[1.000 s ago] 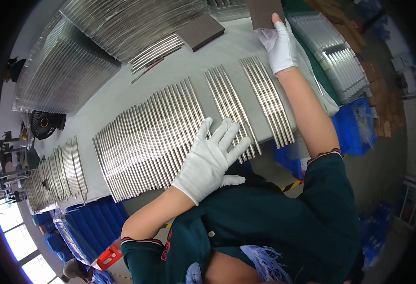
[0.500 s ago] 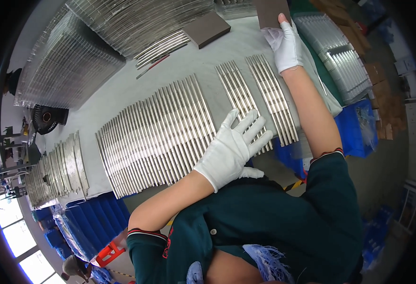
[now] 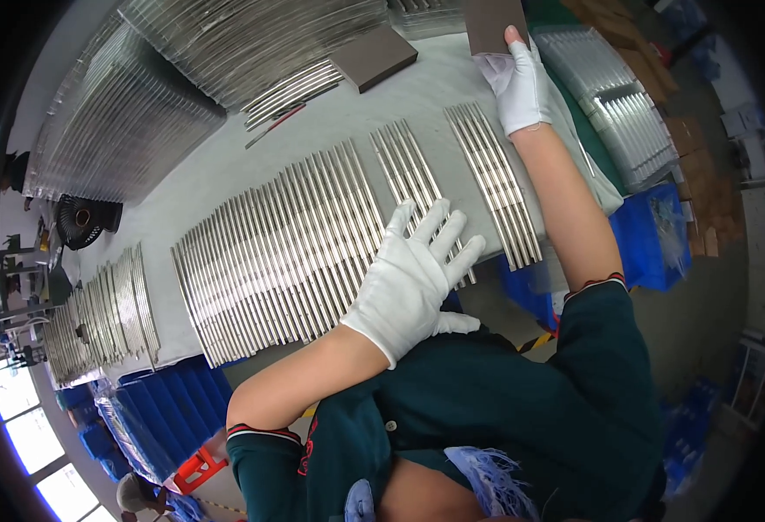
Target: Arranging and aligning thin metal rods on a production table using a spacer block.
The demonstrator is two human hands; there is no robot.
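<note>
My left hand point(image 3: 413, 283), in a white glove, lies with fingers spread over the lower part of a small group of shiny metal rods point(image 3: 400, 157). Left of it stretches a long row of similar rods point(image 3: 274, 244), side by side. Another small group of rods point(image 3: 493, 183) lies to the right, apart from the one under my palm. At the far right, my right hand point(image 3: 522, 91) grips a dark brown rectangular block point(image 3: 494, 26); its glove leaves the thumb bare. A thin pale cloth or film point(image 3: 494, 68) hangs by that hand.
A second brown block point(image 3: 374, 57) rests near a few rods and a red-and-grey pen-like tool point(image 3: 275, 125). Stacked clear plastic trays point(image 3: 113, 113) stand at the back left, more trays point(image 3: 613, 104) at right. A black fan point(image 3: 87, 222) and further rods point(image 3: 108, 304) are at left.
My left hand has slid left, and the small group of rods under it has moved left, closer to the long row. My right hand keeps its hold on the block.
</note>
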